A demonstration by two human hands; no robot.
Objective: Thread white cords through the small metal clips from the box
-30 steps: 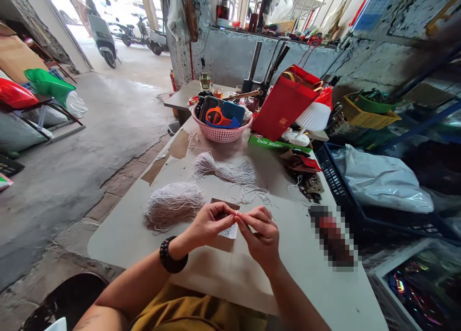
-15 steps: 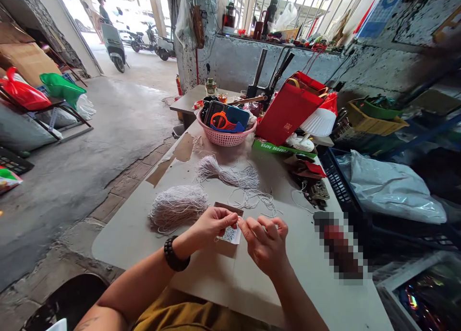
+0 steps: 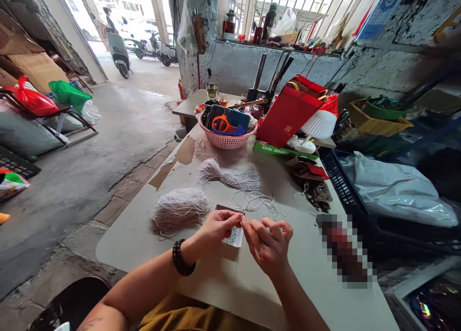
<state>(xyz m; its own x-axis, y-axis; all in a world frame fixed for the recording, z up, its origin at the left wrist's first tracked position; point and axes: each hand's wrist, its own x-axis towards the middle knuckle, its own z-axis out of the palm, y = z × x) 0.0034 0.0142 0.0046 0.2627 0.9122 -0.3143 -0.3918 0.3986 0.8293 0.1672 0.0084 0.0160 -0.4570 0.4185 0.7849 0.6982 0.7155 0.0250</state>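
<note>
"What are your hands doing?"

"My left hand [image 3: 219,227] and right hand [image 3: 268,244] are both pinched narrow, fingertips meeting. Whatever sits between them is too small to make out, so I can't tell which way it points."

"What's below?"

"The small open box [image 3: 227,253], lying on the table [image 3: 298,268], partly hidden by my left hand. Its visible length runs away from me, towards the pink basket [image 3: 227,140]. Small pale pieces lie inside."

"And the cord?"

"The near white bundle [image 3: 180,208] lies left of the box, its long axis roughly left to right, right end angled slightly away. The far white bundle [image 3: 232,175] lies behind, also stretched crosswise, but its right end comes slightly nearer me. Loose white strands [image 3: 257,202] curl between that one and my right hand, with no single direction."
</note>
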